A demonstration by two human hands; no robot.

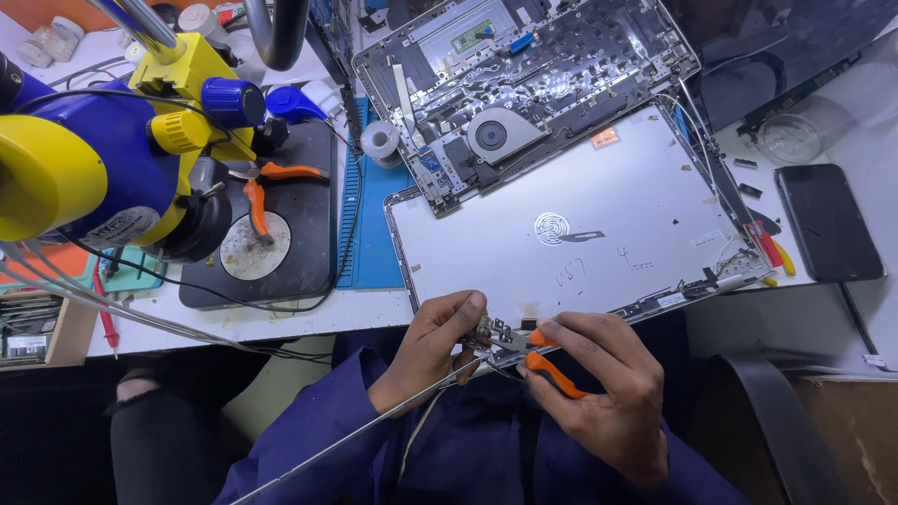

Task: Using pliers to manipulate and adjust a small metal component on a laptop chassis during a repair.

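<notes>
Your left hand [432, 348] pinches the metal hinge [486, 332] at the near edge of the lid [561, 243], fingers closed on it. Your right hand [603, 393] is wrapped around orange-handled pliers [547, 367], whose tips seem to meet the hinge. The lid overhangs the bench edge above your lap; the microscope [112, 140] crowds the left

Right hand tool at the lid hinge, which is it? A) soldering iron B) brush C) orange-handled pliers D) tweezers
C: the right hand grips orange-handled pliers with their tip at the metal hinge, which the left hand pinches at the near edge of the silver laptop lid.
</notes>
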